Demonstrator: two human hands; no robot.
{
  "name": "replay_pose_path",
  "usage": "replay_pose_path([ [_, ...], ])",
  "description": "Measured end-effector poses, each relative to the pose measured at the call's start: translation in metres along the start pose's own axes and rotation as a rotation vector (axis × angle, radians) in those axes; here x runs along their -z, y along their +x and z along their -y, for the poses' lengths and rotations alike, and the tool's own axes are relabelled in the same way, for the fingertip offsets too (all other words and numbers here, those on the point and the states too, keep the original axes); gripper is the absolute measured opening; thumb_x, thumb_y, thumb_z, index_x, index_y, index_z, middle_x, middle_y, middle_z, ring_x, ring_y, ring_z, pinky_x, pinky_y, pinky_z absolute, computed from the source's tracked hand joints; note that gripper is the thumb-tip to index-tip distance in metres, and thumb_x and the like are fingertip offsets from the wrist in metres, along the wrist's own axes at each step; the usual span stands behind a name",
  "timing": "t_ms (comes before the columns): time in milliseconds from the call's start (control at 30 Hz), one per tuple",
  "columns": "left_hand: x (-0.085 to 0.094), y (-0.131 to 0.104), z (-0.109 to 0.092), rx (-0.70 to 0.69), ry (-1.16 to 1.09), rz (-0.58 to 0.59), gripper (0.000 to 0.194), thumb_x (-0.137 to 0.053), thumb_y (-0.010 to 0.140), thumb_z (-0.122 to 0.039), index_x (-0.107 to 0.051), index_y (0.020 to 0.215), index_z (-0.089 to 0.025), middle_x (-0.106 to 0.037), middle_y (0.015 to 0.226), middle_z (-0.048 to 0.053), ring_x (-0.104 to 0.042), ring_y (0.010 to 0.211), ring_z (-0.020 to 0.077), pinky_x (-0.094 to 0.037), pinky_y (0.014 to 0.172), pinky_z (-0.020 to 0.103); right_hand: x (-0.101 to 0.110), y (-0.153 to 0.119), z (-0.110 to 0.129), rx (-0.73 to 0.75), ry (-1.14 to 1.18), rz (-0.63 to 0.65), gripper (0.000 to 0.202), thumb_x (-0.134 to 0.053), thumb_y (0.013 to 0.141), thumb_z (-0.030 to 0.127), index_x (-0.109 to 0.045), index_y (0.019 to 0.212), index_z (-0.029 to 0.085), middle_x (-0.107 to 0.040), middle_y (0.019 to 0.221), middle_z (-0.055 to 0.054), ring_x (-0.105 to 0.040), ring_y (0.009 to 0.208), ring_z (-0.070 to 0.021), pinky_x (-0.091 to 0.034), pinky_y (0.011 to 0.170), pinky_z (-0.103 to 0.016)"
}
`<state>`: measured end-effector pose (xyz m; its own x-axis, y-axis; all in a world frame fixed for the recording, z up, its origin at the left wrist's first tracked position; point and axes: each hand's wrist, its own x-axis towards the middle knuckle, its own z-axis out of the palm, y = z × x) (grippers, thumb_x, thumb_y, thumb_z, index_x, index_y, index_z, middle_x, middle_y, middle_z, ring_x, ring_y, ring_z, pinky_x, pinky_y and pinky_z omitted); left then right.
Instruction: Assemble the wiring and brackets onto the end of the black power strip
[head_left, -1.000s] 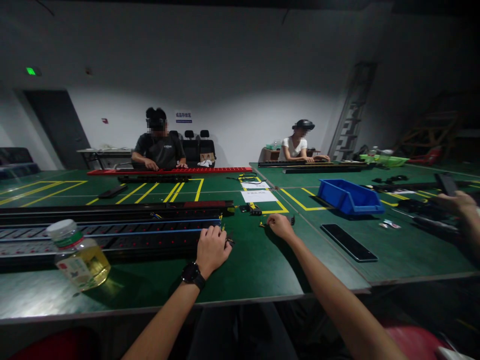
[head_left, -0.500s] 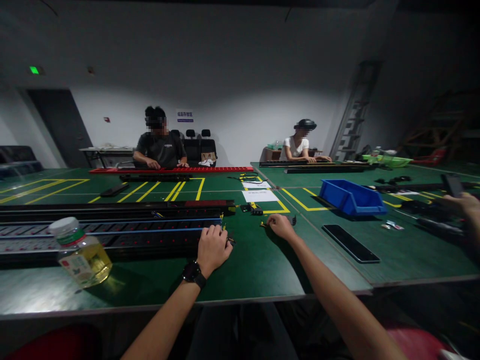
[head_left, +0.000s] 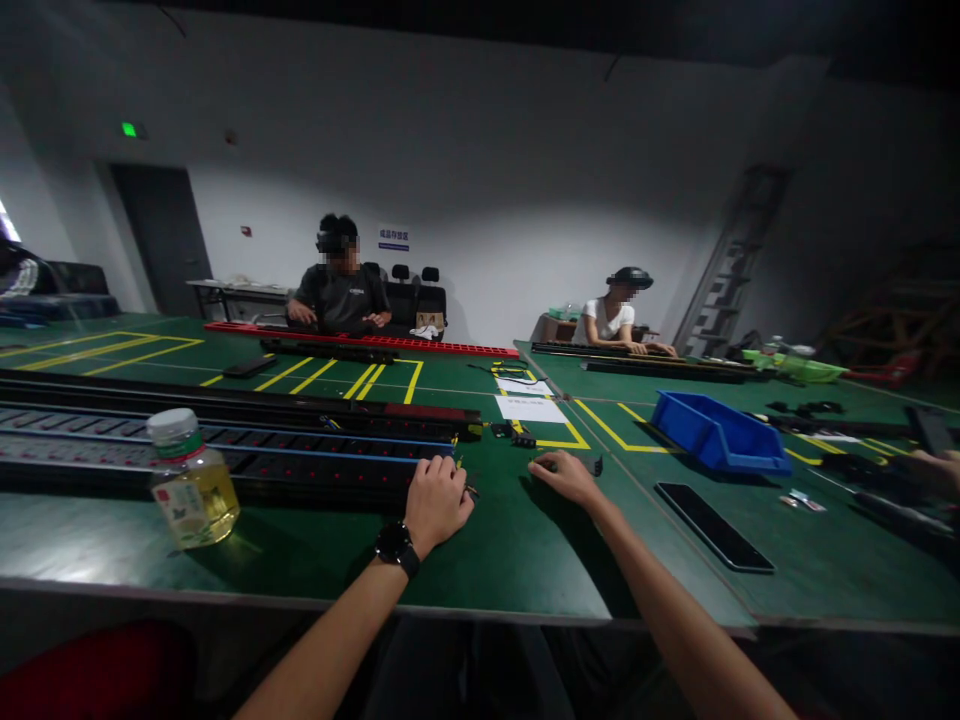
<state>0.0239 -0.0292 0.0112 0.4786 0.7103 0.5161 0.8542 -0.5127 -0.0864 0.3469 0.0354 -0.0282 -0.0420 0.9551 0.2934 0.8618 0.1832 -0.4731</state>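
My left hand (head_left: 437, 500), with a black watch (head_left: 394, 546) on its wrist, curls over the right end of a long black bar (head_left: 330, 470) dotted with red marks. Short wires (head_left: 471, 490) stick out beside its fingers. To the right, my right hand (head_left: 564, 475) is low over the green table (head_left: 517, 555), its thumb and fingers pinched together. What lies in the pinch is hidden. A small black part (head_left: 597, 466) shows just behind that hand. Another small black part with yellow (head_left: 523, 438) lies beyond it.
A drink bottle (head_left: 196, 490) stands at the left, in front of the bars. On the right are a blue bin (head_left: 716, 435) and a dark phone (head_left: 712, 527). White paper (head_left: 531, 409) lies farther back. Two people work across the table; another person's hand (head_left: 934, 465) is at far right.
The view has shifted, so most of the scene sits farther right and lower. The yellow bit at my right fingertips no longer shows. My left hand stays at the bar's end.
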Motion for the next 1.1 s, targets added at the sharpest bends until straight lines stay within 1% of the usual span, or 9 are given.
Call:
replay_pose_path([
  [67, 0.0, 0.0, 0.0, 0.004, -0.004, -0.001, 0.017, -0.064, 0.093, -0.031, -0.073, 0.097, -0.017, -0.069, 0.103, 0.013, -0.058, 0.101, 0.0308, -0.042, 0.088, 0.046, -0.008, -0.002, 0.008, -0.037, 0.014, -0.044, 0.025, -0.069, 0.091, 0.043, -0.081, 0.097, 0.021, -0.078, 0.099, -0.011, -0.071, 0.091, -0.0273, -0.052, 0.081, -0.034],
  [200, 0.001, -0.001, -0.001, 0.009, -0.014, 0.003, 0.017, -0.065, 0.093, -0.031, -0.073, 0.098, -0.017, -0.069, 0.103, 0.013, -0.059, 0.101, 0.0311, -0.042, 0.088, 0.047, -0.024, 0.005, 0.027, -0.061, 0.141, -0.074, 0.011, -0.071, 0.085, 0.029, -0.078, 0.083, 0.021, -0.075, 0.091, -0.009, -0.069, 0.088, -0.0243, -0.05, 0.079, -0.032],
  [300, 0.001, -0.001, -0.001, 0.015, -0.021, 0.008, 0.015, -0.066, 0.092, -0.031, -0.073, 0.097, -0.018, -0.07, 0.103, 0.013, -0.059, 0.101, 0.0315, -0.042, 0.087, 0.048, -0.035, 0.018, 0.044, -0.072, 0.323, -0.067, 0.01, -0.072, 0.081, 0.028, -0.076, 0.075, 0.022, -0.076, 0.082, -0.007, -0.068, 0.083, -0.0236, -0.05, 0.075, -0.031],
  [433, 0.001, -0.001, -0.001, 0.024, -0.022, 0.015, 0.015, -0.066, 0.092, -0.031, -0.073, 0.097, -0.019, -0.07, 0.104, 0.013, -0.059, 0.101, 0.0317, -0.043, 0.087, 0.048, -0.052, 0.031, 0.065, -0.133, 0.662, -0.069, 0.026, -0.069, 0.086, 0.042, -0.08, 0.09, 0.02, -0.075, 0.079, -0.005, -0.067, 0.07, -0.0204, -0.052, 0.064, -0.03],
  [500, 0.001, -0.001, -0.001, 0.024, -0.018, 0.016, 0.016, -0.065, 0.093, -0.032, -0.072, 0.098, -0.019, -0.069, 0.104, 0.013, -0.059, 0.102, 0.0318, -0.043, 0.088, 0.048, -0.058, 0.031, 0.071, -0.178, 0.838, -0.076, 0.029, -0.069, 0.086, 0.044, -0.08, 0.099, 0.02, -0.075, 0.08, -0.004, -0.066, 0.064, -0.0179, -0.053, 0.059, -0.029],
  [667, 0.003, 0.0, -0.001, 0.019, -0.002, 0.034, 0.016, -0.065, 0.094, -0.032, -0.072, 0.098, -0.018, -0.068, 0.103, 0.012, -0.059, 0.103, 0.0315, -0.043, 0.087, 0.047, -0.058, 0.026, 0.062, -0.309, 1.19, -0.134, 0.019, -0.08, 0.077, 0.025, -0.079, 0.095, 0.022, -0.071, 0.073, -0.002, -0.069, 0.066, -0.0182, -0.059, 0.06, -0.028],
  [767, 0.004, 0.001, -0.001, 0.017, 0.0, 0.035, 0.016, -0.064, 0.094, -0.032, -0.072, 0.098, -0.019, -0.068, 0.103, 0.012, -0.059, 0.102, 0.0314, -0.043, 0.087, 0.047, -0.053, 0.025, 0.054, -0.379, 1.338, -0.186, 0.02, -0.081, 0.074, 0.016, -0.076, 0.092, 0.023, -0.072, 0.077, -0.003, -0.073, 0.074, -0.0197, -0.065, 0.065, -0.029],
  [933, 0.004, 0.001, 0.0, 0.011, 0.003, 0.026, 0.015, -0.064, 0.094, -0.031, -0.072, 0.098, -0.019, -0.068, 0.103, 0.012, -0.059, 0.102, 0.0312, -0.043, 0.087, 0.046, -0.052, 0.027, 0.052, -0.437, 1.48, -0.236, 0.024, -0.081, 0.071, 0.007, -0.073, 0.087, 0.023, -0.073, 0.084, -0.003, -0.075, 0.081, -0.0201, -0.068, 0.07, -0.026],
  [1100, 0.004, 0.001, 0.001, 0.005, 0.012, 0.023, 0.016, -0.064, 0.094, -0.031, -0.072, 0.098, -0.018, -0.068, 0.102, 0.012, -0.059, 0.102, 0.031, -0.043, 0.087, 0.046, -0.054, 0.026, 0.056, -0.457, 1.553, -0.245, 0.033, -0.082, 0.067, -0.002, -0.071, 0.087, 0.022, -0.074, 0.083, -0.002, -0.076, 0.081, -0.018, -0.068, 0.073, -0.023],
])
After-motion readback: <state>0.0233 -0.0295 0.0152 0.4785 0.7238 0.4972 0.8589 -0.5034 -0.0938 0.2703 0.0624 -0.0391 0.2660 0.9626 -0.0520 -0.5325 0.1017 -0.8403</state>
